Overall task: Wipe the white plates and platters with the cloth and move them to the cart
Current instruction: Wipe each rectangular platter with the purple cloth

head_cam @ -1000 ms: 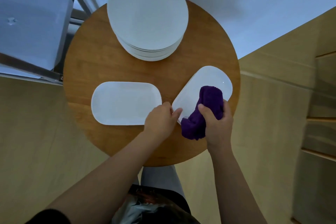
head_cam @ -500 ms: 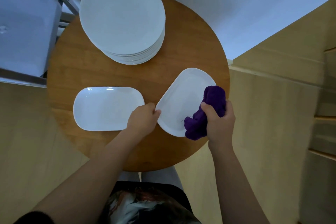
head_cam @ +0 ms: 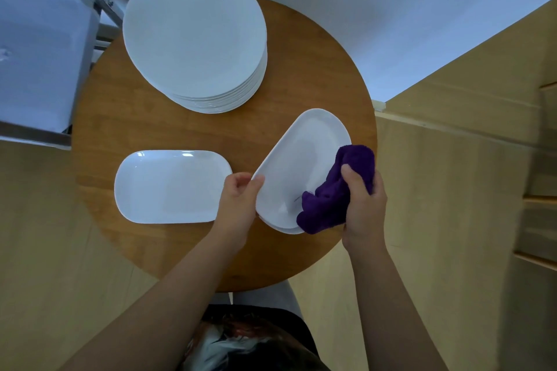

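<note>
- White platter (head_cam: 297,166) tilted above the round wooden table's (head_cam: 301,63) right side, left hand (head_cam: 239,199) pinching its near-left rim.
- Right hand (head_cam: 363,202) fingers curled around purple cloth (head_cam: 331,199), pressed against the platter's right edge.
- Second platter (head_cam: 168,187) lies flat at left; stacked round plates (head_cam: 196,36) behind.

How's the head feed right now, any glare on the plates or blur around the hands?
Head view: dim, bluish light; small glare spots on the top of the plate stack and along the far rim of the flat platter. The left hand, the right hand, the purple cloth and the tilted platter look sharp. Wide-angle bending shows at the edges, where the cart frame leans.
</note>
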Tool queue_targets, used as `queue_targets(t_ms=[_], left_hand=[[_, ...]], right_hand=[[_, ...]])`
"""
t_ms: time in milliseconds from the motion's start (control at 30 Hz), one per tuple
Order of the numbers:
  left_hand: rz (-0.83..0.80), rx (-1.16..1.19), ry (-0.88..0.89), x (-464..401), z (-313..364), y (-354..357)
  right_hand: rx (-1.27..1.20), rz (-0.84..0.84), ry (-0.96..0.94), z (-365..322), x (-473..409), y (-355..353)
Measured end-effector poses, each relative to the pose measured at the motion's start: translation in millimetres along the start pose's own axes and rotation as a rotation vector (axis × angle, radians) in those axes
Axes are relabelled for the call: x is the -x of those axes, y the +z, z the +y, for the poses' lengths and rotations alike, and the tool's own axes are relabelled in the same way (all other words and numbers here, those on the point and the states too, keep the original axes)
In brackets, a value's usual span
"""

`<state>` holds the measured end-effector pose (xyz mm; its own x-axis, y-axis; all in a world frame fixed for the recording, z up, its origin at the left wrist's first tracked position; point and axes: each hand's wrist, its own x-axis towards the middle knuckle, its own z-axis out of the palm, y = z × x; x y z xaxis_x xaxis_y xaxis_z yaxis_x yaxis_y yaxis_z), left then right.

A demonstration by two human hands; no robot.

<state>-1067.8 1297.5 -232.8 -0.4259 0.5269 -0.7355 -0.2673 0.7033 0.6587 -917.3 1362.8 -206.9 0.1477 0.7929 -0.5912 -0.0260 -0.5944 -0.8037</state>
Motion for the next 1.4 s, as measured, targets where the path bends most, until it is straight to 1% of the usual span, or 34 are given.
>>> queue_targets(t_ms=[67, 167, 233, 267, 300, 333, 400, 433, 467, 500, 667, 767, 867, 1000, 1067, 1133, 1200, 1300, 1400], left_hand=[[-0.043, 0.05, 0.021, 5, 3, 8], [-0.036, 0.075, -0.008, 8, 12, 11], [-0.051, 0.061, -0.022, 7, 18, 7], [-0.067, 0.051, -0.023, 7, 19, 3], [-0.082, 0.044, -0.025, 8, 22, -1], [-0.1, 0.048, -0.02, 9, 23, -5], [-0.135, 0.098, -0.008, 15, 24, -11], [-0.131, 0.129, 0.002, 18, 25, -14], [-0.115, 0.153, 0.021, 21, 26, -18], [-0.091, 0.166, 0.043, 23, 27, -22], [-0.002, 0.163, 0.169, 21, 39, -56], [-0.003, 0.235, 0.21, 21, 43, -79], [0.013, 0.242, 0.168, 20, 45, -102], [-0.021, 0.306, 0.053, 24, 49, -126], [-0.068, 0.297, 0.024, 26, 54, -138], [-0.105, 0.24, 0.027, 25, 57, -150], [-0.146, 0.183, 0.031, 26, 60, -163], [-0.235, 0.122, 0.06, 29, 62, -182], [-0.256, 0.065, 0.045, 31, 60, -199]], right_hand=[[-0.063, 0.006, 0.038, -4, 0, -2], [-0.096, 0.04, 0.046, -11, 1, -9], [-0.084, 0.032, 0.018, -18, -2, -9], [-0.039, 0.023, -0.009, -23, -5, -6], [0.043, 0.015, -0.048, -28, -8, 0], [0.175, 0.007, -0.102, -31, -10, 10], [0.564, 0.035, -0.223, -26, -16, 33], [0.76, 0.083, -0.249, -22, -16, 47], [0.894, 0.122, -0.267, -19, -13, 61], [0.951, 0.123, -0.294, -17, -8, 75], [0.903, -0.1, -0.494, -1, 38, 130], [0.899, -0.224, -0.58, 16, 78, 146], [0.884, -0.414, -0.658, 29, 108, 146], [0.894, -0.572, -0.754, 35, 130, 136], [0.946, -0.638, -0.848, 34, 129, 126], [1.032, -0.639, -0.98, 34, 124, 116], [1.089, -0.602, -1.075, 36, 121, 108], [1.118, -0.542, -1.119, 40, 116, 101], [1.179, -0.545, -1.153, 43, 109, 97]])
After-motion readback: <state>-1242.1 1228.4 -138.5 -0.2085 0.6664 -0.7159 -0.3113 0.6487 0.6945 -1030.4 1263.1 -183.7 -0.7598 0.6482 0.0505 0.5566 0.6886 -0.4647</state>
